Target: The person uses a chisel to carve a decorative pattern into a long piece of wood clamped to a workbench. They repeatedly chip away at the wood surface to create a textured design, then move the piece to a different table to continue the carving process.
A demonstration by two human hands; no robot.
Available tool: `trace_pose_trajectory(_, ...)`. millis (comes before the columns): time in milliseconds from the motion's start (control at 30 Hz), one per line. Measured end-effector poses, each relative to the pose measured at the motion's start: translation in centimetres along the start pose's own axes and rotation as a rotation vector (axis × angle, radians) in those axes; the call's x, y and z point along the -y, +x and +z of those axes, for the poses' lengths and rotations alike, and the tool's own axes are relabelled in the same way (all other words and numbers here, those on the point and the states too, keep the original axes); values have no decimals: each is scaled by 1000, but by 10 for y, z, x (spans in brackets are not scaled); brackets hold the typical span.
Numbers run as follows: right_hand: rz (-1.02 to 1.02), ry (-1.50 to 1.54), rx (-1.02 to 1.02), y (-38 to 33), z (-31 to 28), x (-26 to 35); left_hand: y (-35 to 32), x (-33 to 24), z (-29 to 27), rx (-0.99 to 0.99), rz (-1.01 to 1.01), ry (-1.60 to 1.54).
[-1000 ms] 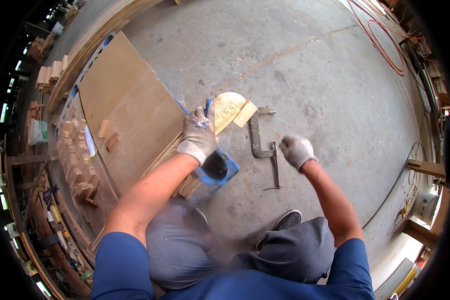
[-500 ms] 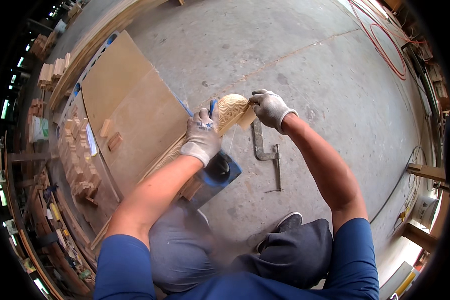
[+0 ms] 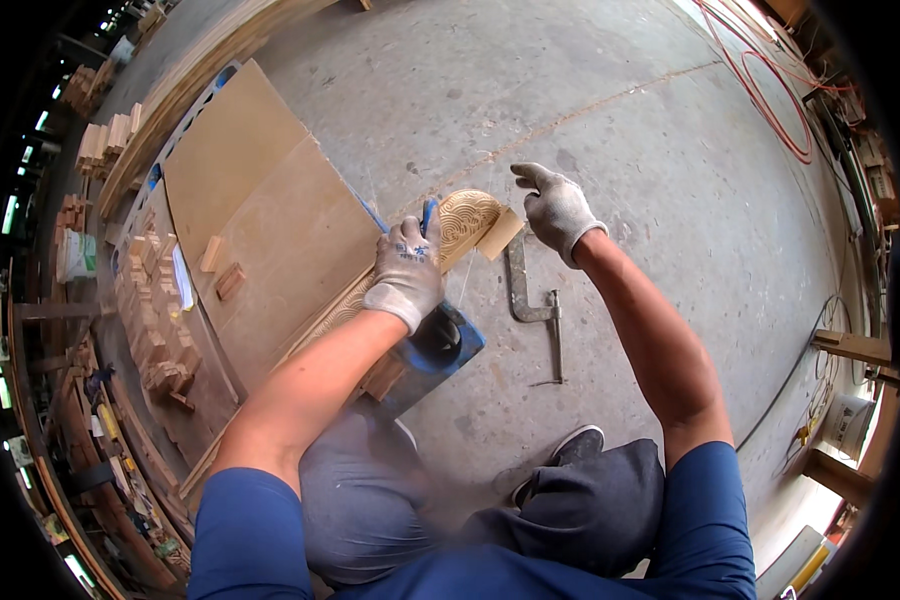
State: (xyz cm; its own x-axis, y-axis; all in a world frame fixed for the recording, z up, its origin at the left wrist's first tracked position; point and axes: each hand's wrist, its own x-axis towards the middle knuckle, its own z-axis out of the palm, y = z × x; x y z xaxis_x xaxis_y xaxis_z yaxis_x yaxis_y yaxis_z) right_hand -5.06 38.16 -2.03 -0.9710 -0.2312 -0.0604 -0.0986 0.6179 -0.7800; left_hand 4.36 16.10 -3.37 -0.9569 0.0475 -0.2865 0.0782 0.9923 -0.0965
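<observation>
My left hand (image 3: 408,262), in a grey work glove, is closed over a long carved wooden piece (image 3: 467,218) with swirl patterns and a rounded end. A narrow blue object (image 3: 430,212) sticks up beside its fingers; I cannot tell whether the hand holds that too. A small plain wood block (image 3: 500,234) sits against the carved piece near its rounded end. My right hand (image 3: 560,212), gloved as well, is held beyond that end, apart from the wood, with fingers stretched out and nothing in them. Below it a metal C-clamp (image 3: 518,293) lies on the concrete floor.
The carved piece runs along a brown board (image 3: 270,200) on a blue pallet (image 3: 450,345). Small wood offcuts (image 3: 230,282) lie on the board, and stacked wooden blocks (image 3: 155,310) stand left of it. A red hose (image 3: 760,90) hangs at the far right.
My right hand has moved away from the rounded end, to the right, and its fingers have opened out. The small block now shows more fully. My left hand has stayed in place.
</observation>
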Motion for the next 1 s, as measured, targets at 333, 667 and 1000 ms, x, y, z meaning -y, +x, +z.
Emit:
trace_pose_trajectory(333, -353, -383, 63, -9, 23, -3, 0, 0, 1, -24, 12, 10)
trace_pose_trajectory(667, -315, -208, 32, -11, 3, 8, -1, 2, 5, -65, 18, 28)
trace_pose_trajectory(1000, -493, -550, 122, -3, 14, 13, 2, 4, 10, -74, 9, -28)
